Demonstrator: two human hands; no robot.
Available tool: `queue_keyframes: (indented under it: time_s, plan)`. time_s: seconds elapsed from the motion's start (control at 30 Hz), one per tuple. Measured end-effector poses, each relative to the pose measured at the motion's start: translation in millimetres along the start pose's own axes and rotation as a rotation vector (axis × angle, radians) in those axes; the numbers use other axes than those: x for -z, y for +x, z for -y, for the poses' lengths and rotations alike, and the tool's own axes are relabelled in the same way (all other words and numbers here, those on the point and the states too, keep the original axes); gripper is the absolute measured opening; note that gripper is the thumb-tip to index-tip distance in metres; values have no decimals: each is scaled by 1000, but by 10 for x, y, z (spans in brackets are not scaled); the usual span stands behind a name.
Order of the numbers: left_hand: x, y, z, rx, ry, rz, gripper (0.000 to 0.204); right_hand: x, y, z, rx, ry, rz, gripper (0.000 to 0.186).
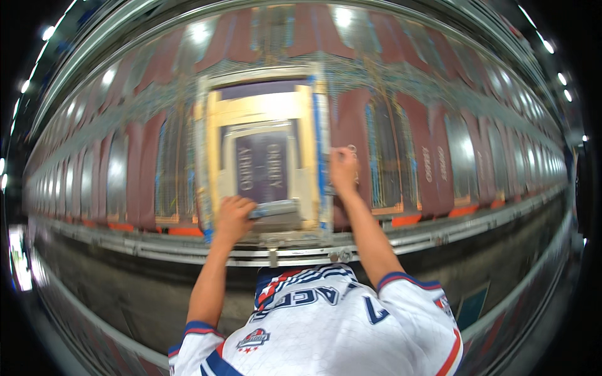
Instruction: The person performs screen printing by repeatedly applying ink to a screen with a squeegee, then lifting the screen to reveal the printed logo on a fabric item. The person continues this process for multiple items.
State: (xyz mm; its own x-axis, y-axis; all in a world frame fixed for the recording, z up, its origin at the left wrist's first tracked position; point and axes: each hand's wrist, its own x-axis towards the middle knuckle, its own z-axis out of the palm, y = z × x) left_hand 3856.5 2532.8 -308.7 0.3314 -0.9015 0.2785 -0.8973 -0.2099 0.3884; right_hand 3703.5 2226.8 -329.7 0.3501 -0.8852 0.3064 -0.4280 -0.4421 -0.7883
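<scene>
The left hand [235,216] grips the left end of the squeegee [277,208], which lies across the lower part of the frame [260,73], below the lettered window [262,169]. The right hand [343,168], fingers bent, is at the frame's right edge (whether it grasps anything, I cannot tell). Maroon pieces [430,160] lie on both sides.

Long table [464,156], maroon panels [144,172] (some printed), framed screen [262,168]

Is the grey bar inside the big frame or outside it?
Inside: the grey bar shows within the big frame, near its bottom edge, with the left hand at the bar's left end.
</scene>
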Motion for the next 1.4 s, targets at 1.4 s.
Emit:
queue_keyframes:
  time_s: [1.4]
  plan:
    - [430, 956, 2205, -78, -216, -17, 28, -1911, -276, 1587, 665, -275, 671, 25]
